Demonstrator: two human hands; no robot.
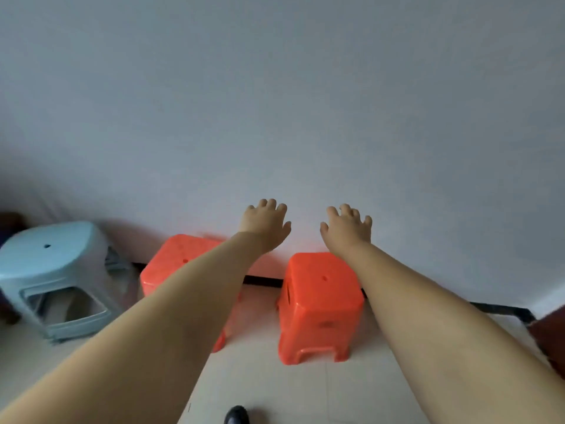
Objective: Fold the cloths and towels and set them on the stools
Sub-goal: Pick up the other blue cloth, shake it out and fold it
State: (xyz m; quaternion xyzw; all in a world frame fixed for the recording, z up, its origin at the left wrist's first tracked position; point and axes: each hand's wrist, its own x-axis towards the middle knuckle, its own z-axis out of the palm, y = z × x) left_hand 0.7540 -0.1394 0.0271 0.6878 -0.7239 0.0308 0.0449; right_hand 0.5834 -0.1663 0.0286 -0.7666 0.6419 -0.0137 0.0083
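Pale grey wall (275,87) behind; black baseboard (263,281) along its foot. Light tiled floor (305,393) below. Dark shoe tip (237,415) at bottom edge.

Left orange stool (171,264) partly hidden behind left forearm (171,316); only seat corner, a front side & one foot seen. Both forearms cut off by bottom edge, elbows out of view. Pale blue stool (55,270) blurred, clipped at left edge. Dark shape (9,221) far left too blurred to tell what it is. Dark red-brown thing (550,338) cut off by right edge, unidentifiable. Black shoe tip (237,415) cut by bottom edge. Fingertips of both hands blurred, palms facing away, unseen.
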